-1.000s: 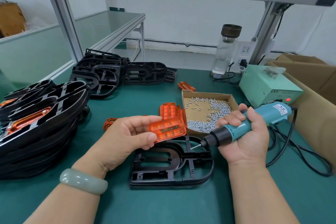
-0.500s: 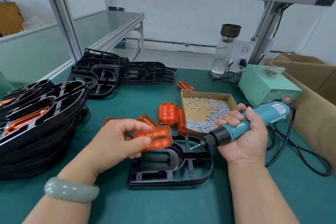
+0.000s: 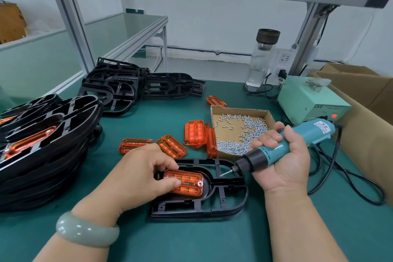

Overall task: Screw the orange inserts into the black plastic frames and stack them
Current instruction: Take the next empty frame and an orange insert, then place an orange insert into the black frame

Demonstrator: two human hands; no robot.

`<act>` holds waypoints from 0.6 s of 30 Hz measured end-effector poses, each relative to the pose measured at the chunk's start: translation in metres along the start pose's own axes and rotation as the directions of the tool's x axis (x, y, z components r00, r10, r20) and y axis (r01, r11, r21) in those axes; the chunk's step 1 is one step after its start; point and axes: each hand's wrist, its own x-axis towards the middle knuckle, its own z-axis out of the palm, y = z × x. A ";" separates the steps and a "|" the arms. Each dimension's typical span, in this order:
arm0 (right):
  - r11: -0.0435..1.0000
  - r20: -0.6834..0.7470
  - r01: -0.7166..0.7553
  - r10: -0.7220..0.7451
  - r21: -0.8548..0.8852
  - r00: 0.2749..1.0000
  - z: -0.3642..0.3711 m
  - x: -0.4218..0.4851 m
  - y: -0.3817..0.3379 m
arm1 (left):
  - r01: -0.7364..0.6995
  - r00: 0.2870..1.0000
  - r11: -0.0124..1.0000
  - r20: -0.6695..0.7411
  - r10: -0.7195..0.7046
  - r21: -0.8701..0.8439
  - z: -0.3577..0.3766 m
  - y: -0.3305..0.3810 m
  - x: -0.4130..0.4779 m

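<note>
Insert [image 3: 185, 183]: in frame [image 3: 221, 204], under left hand [image 3: 140, 176], pinched by thumb and fingers.
Right hand [image 3: 282, 161]: just right, gripping screwdriver [image 3: 282, 149].

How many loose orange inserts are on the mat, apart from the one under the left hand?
5 inserts: one behind the screw box, two against its left side (more may be stacked there), two just beyond the left hand.
</note>
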 end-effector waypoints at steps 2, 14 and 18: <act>1.000 -0.004 0.001 -0.001 -0.003 1.000 0.000 0.000 0.000 | 0.013 1.000 0.999 0.010 -0.013 0.031 0.001 -0.001 0.000; 1.000 -0.005 -0.014 0.014 -0.007 1.000 0.001 0.000 0.001 | 0.012 0.997 0.999 0.077 -0.015 0.039 0.000 -0.004 0.000; 1.000 0.001 -0.018 0.018 -0.001 1.000 0.001 0.000 0.000 | 0.049 0.994 0.999 0.096 -0.050 0.014 -0.005 -0.007 0.000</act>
